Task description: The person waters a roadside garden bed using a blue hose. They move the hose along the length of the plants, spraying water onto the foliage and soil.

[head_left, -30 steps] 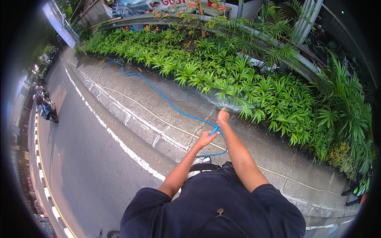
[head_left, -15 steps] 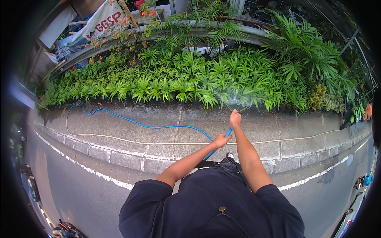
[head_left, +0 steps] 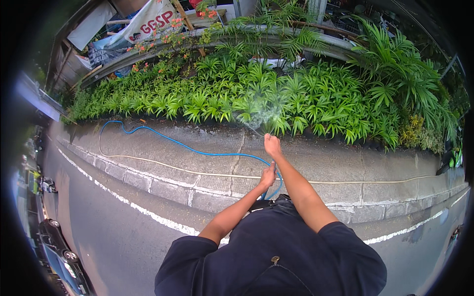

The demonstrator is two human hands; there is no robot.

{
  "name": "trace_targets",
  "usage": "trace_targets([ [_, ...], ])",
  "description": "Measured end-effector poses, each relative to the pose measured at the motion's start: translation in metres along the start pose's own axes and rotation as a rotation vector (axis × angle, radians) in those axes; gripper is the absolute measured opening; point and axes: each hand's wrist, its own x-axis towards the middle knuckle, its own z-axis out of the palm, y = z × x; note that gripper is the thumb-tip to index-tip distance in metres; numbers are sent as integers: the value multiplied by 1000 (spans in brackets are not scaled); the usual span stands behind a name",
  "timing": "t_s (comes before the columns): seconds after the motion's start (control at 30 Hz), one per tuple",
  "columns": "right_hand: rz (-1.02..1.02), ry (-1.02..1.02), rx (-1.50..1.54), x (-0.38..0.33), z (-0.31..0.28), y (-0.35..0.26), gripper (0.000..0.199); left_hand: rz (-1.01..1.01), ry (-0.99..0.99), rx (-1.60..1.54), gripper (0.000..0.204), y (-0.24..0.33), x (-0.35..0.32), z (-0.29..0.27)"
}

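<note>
Water fans out in a fine spray (head_left: 264,114) from the end of a blue garden hose (head_left: 217,154) onto low leafy green plants (head_left: 197,101). My right hand (head_left: 272,145) is closed around the hose's outlet end, stretched out toward the plants. Closer to my body, my left hand (head_left: 268,175) grips the same hose further back. A loop of it bends just right of the left hand, and the rest trails left over the pavement. The outlet itself is hidden by my right fingers and the spray.
A pale hose (head_left: 222,174) runs lengthwise along the concrete sidewalk (head_left: 316,155). Behind the plants stand a metal guardrail (head_left: 227,32) and taller palms (head_left: 395,74). At my feet lies the kerb (head_left: 168,191), then the road (head_left: 128,237), with a dark car (head_left: 64,256) at lower left.
The spray and my right hand have swung left along the plants. My left hand has turned more upright, and the hose now loops to its right. The view has shifted a little left.
</note>
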Motion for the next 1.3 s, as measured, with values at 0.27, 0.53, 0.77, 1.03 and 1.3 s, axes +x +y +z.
trace_targets([
  [0.27, 27, 25, 19, -3, 23, -13, 55, 72, 117, 67, 57, 6, -7, -21],
  [0.53, 134, 12, -2, 13, 15, 9, 56, 115, 49, 174, 57, 8, -4, -16],
  [0.77, -155, -134, -45, 8, 36, -33, 56, 142, 121, -65, 55, 15, -5, -19],
  [1.03, -129, -192, -25, 13, 39, -51, 54, 148, 121, -204, 54, 23, -1, -24],
  [1.3, 97, 7, -21, 16, -11, 4, 57, 26, -31, -30, 52, 18, 7, 12],
])
